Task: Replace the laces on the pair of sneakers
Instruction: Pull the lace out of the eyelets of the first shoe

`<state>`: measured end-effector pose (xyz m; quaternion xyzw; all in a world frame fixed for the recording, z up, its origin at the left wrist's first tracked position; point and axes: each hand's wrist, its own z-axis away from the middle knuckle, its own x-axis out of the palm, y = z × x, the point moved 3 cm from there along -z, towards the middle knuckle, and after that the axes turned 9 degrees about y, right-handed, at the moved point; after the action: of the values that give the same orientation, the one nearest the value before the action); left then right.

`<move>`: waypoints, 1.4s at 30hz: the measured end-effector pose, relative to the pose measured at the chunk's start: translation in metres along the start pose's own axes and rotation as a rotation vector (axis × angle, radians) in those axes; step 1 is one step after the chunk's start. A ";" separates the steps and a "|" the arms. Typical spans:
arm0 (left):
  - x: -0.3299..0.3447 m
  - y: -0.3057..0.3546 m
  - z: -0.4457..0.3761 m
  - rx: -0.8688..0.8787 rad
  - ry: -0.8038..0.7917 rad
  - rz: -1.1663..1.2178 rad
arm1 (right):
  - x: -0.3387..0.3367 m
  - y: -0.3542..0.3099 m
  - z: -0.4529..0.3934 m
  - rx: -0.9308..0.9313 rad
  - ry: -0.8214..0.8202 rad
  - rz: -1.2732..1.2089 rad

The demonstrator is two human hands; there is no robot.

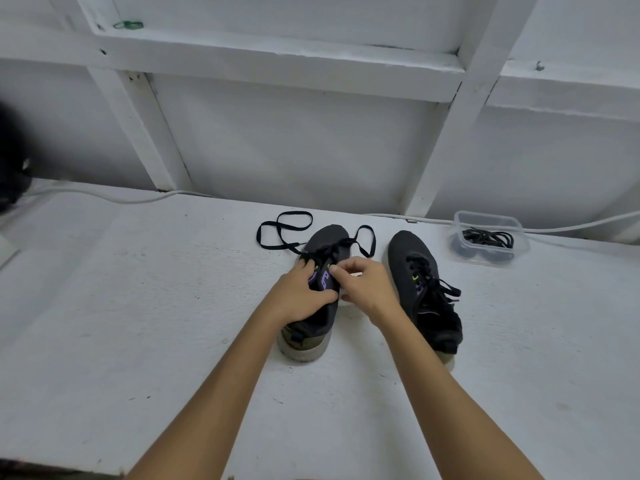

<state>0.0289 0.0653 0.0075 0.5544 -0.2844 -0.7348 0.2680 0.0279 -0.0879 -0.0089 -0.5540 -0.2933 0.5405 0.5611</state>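
Two dark grey sneakers stand toes-away on a white table (138,323). The left sneaker (325,237) has purple eyelet loops; its black lace (280,233) trails loose over the table to the upper left and right of the toe. My left hand (301,292) grips this shoe's left side by the tongue. My right hand (363,282) pinches the lace at an eyelet near the middle of the shoe. The right sneaker (412,265) stands apart to the right, fully laced in black.
A clear plastic tub (457,249) holding coiled black laces sits at the back right. A white cable (104,197) runs along the table's back edge below a white framed wall. Something dark shows at the far left edge (12,168).
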 end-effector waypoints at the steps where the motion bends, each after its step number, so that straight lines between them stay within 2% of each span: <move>1: 0.001 0.000 0.000 0.001 0.001 0.007 | 0.000 -0.001 -0.002 -0.027 0.008 0.032; 3: 0.001 -0.001 -0.001 0.001 -0.005 0.017 | -0.001 -0.007 -0.007 -0.056 0.025 0.063; 7: 0.000 0.000 0.000 0.007 -0.011 0.010 | -0.018 -0.022 -0.014 -0.012 0.155 -0.063; 12: -0.001 0.000 0.001 -0.003 -0.010 0.000 | -0.013 -0.017 -0.010 0.063 -0.056 0.046; 14: 0.000 0.000 0.001 -0.007 -0.017 -0.003 | -0.005 -0.011 -0.010 -0.021 -0.052 0.105; 17: 0.000 -0.002 -0.001 -0.012 -0.017 0.010 | 0.000 -0.012 -0.013 -0.157 0.009 0.162; 21: -0.001 -0.002 0.000 -0.035 -0.034 -0.006 | -0.013 -0.017 -0.016 -0.008 0.265 -0.208; 24: -0.001 -0.002 0.000 -0.034 -0.027 -0.003 | -0.024 -0.018 -0.020 0.015 0.366 -0.267; 32: 0.000 -0.004 -0.001 -0.073 -0.004 0.027 | -0.022 -0.002 -0.021 0.176 0.259 -0.121; 36: 0.001 -0.003 0.000 -0.084 0.028 0.136 | -0.020 0.006 -0.013 0.240 0.128 0.053; 39: 0.005 -0.004 0.001 -0.181 0.110 0.265 | -0.018 0.006 -0.007 0.264 0.038 0.109; 42: 0.005 -0.007 0.002 -0.222 0.236 0.257 | -0.018 -0.001 -0.005 0.265 0.002 0.111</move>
<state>0.0249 0.0664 -0.0001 0.5627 -0.2367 -0.6516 0.4504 0.0283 -0.1063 -0.0045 -0.4909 -0.1877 0.6040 0.5991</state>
